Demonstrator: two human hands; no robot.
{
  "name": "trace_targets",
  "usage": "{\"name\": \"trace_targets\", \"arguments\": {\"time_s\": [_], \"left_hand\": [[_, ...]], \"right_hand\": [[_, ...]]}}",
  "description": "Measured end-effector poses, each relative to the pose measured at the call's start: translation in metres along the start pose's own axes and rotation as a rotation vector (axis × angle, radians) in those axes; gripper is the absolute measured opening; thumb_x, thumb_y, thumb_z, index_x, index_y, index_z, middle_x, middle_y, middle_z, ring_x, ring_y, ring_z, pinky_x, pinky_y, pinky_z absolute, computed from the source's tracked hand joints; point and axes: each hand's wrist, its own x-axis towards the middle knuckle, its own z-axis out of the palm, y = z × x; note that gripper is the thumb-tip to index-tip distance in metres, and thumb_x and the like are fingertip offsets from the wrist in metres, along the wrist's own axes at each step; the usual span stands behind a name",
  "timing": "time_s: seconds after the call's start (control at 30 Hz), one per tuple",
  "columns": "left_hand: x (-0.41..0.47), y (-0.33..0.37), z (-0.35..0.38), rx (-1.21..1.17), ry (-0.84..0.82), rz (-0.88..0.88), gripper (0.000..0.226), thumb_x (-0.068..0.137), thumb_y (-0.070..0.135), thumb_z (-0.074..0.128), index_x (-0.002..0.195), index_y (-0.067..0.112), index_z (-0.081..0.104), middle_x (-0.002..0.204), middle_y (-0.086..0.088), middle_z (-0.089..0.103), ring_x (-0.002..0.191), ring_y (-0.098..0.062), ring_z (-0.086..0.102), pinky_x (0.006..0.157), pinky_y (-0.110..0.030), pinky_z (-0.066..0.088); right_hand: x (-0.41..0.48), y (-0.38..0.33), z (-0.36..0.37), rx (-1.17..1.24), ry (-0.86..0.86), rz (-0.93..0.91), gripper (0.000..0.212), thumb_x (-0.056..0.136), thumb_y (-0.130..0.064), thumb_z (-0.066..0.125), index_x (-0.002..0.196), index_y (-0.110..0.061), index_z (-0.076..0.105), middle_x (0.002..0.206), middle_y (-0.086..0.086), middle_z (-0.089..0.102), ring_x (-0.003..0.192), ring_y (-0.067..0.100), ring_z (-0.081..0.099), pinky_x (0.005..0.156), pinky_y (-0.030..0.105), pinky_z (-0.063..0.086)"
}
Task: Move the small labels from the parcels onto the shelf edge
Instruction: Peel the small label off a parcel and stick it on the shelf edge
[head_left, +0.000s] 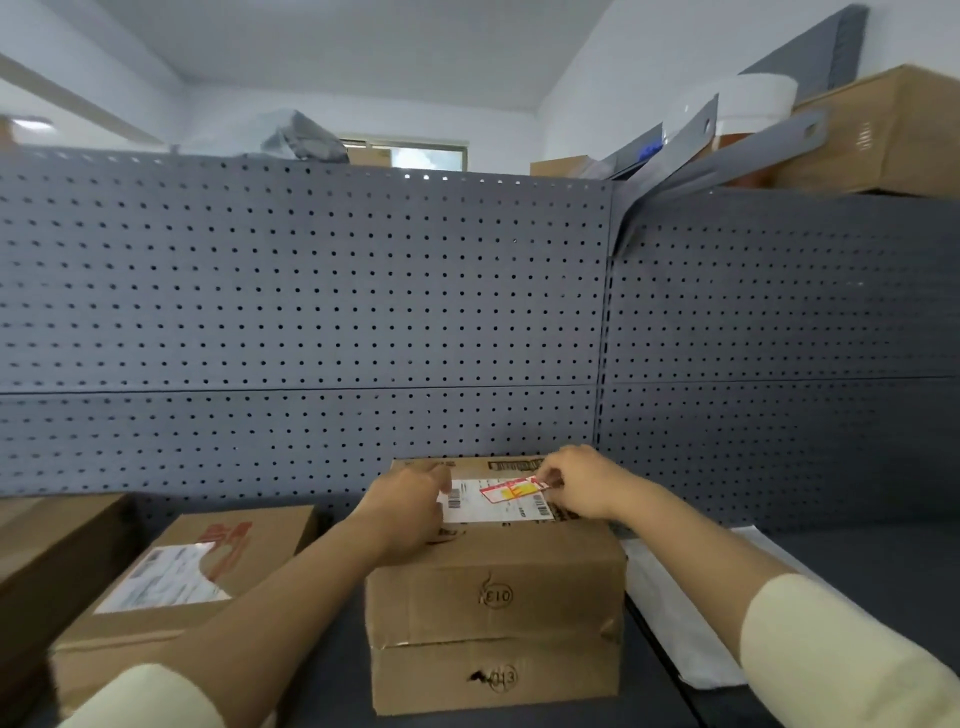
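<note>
A brown cardboard parcel (496, 608) stands on the dark shelf in front of me, with a white shipping label (498, 506) on its top. A small red, yellow and white label (511, 490) lies across that shipping label, its right end lifted. My right hand (582, 486) pinches that right end between thumb and fingers. My left hand (410, 512) rests flat on the parcel's top left, pressing on the shipping label's left edge. A second parcel (208, 566) with its own white label lies to the left.
A grey perforated back panel (311, 291) rises behind the parcels. A white flat mailer (675, 597) lies on the shelf to the right of the parcel. Another brown box (47, 551) sits at the far left. More boxes (878, 135) sit on top at upper right.
</note>
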Motion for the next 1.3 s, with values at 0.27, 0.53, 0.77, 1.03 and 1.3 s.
{"name": "trace_targets", "arguments": {"time_s": [0.27,0.53,0.77,1.03,1.3], "left_hand": [[0.034,-0.008,0.001,0.013,-0.008,0.018,0.033,0.093,0.016,0.046,0.125,0.021,0.049,0.125,-0.002,0.052,0.11,-0.022,0.052,0.087,-0.032,0.044],[0.047,-0.012,0.009,0.006,-0.015,0.019,0.035,0.093,0.015,0.046,0.128,0.02,0.048,0.128,-0.003,0.052,0.115,-0.022,0.051,0.094,-0.034,0.043],[0.051,-0.006,0.015,0.068,-0.023,0.054,0.033,0.094,0.016,0.045,0.127,0.017,0.048,0.127,-0.004,0.051,0.113,-0.023,0.051,0.095,-0.034,0.041],[0.041,-0.003,0.014,0.042,-0.002,0.061,0.032,0.093,0.016,0.048,0.126,0.019,0.051,0.125,-0.001,0.052,0.11,-0.02,0.054,0.094,-0.032,0.042],[0.006,0.014,0.009,0.001,0.142,0.063,0.028,0.095,0.015,0.044,0.12,0.018,0.056,0.121,-0.003,0.058,0.107,-0.022,0.055,0.092,-0.031,0.041]], "right_hand": [[0.049,-0.002,0.013,-0.036,-0.222,-0.051,0.036,0.096,-0.026,0.052,0.131,-0.02,0.053,0.133,0.005,0.049,0.119,0.023,0.046,0.101,0.039,0.042],[0.065,-0.002,0.002,0.003,-0.327,-0.07,0.033,0.09,-0.032,0.063,0.119,-0.018,0.058,0.122,0.001,0.055,0.105,0.017,0.055,0.096,0.035,0.047],[0.063,0.003,0.004,0.169,-0.323,0.028,0.036,0.085,-0.032,0.069,0.117,-0.018,0.06,0.098,-0.008,0.053,0.095,0.014,0.051,0.089,0.032,0.045],[0.041,-0.005,0.017,0.049,0.06,-0.136,0.016,0.089,-0.02,0.06,0.103,-0.024,0.054,0.109,-0.002,0.061,0.094,0.016,0.057,0.08,0.038,0.053],[-0.003,-0.02,0.016,0.094,0.227,-0.192,0.009,0.094,-0.02,0.054,0.1,-0.024,0.059,0.101,-0.002,0.067,0.086,0.014,0.061,0.076,0.037,0.055]]}}
